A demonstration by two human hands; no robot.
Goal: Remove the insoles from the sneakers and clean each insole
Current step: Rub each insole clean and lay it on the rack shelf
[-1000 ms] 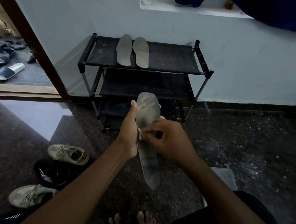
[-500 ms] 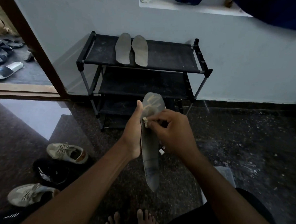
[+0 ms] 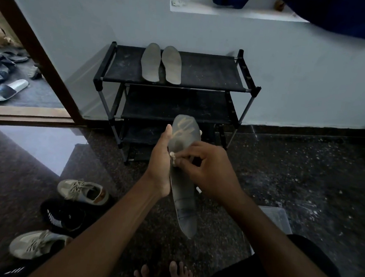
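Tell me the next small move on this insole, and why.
Probably slide the wad up the insole: the right hand pinches it against the middle, the left hand grips the insole's edge, and pale streaks show at its upper end.

Both forearms bare, reaching forward from bottom of frame, hands meeting mid-frame. Left hand (image 3: 159, 165) edge-on, thumb straight and pointing up, fingers wrapped behind the upright insole (image 3: 183, 194) it grips; one fingertip shows past the far edge. Right hand (image 3: 209, 172) back-up, fingers curled, pinching a small pale cloth (image 3: 173, 155) against the insole's face. Bare feet (image 3: 163, 275) at bottom edge.
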